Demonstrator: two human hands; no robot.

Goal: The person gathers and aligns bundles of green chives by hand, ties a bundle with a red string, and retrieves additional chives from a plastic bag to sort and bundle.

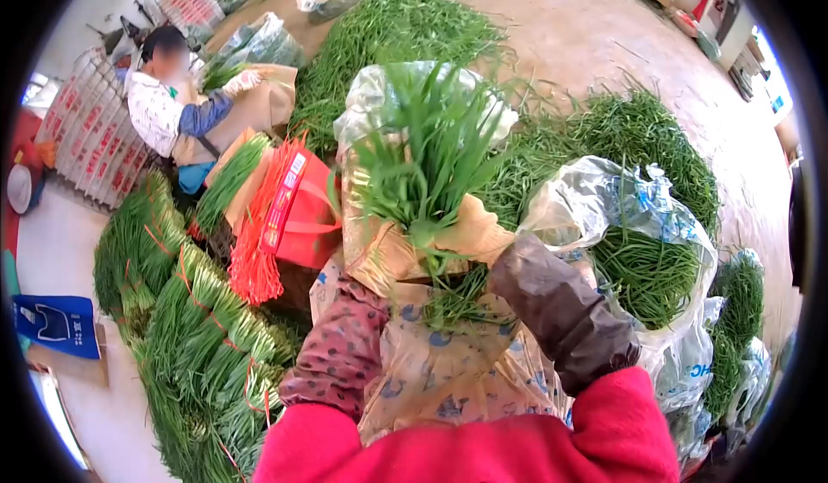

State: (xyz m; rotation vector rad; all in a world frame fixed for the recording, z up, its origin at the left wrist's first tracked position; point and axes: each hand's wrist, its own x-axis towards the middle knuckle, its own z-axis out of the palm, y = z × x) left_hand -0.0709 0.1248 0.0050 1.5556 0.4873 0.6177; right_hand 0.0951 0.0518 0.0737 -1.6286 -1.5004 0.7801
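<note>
Upright in front of me stands a loose bunch of garlic chives (427,164), its long green leaves fanning upward. Both hands wear tan gloves and close around its lower part. My left hand (384,257) grips from the left, below a dark-spotted pink sleeve cover. From the right, my right hand (473,231) wraps the stems, its wrist in a brown sleeve cover. Leaves and gloves partly hide the fingers. Some loose chive leaves (461,297) hang below the hands over my patterned apron (457,371).
Tied chive bundles (198,336) are stacked at left, beside a red bag (309,216) with red ties (259,250). A clear plastic bag (573,194) of chives stands at right. Chive heaps (405,26) cover the floor ahead. A co-worker (168,95) sits at upper left.
</note>
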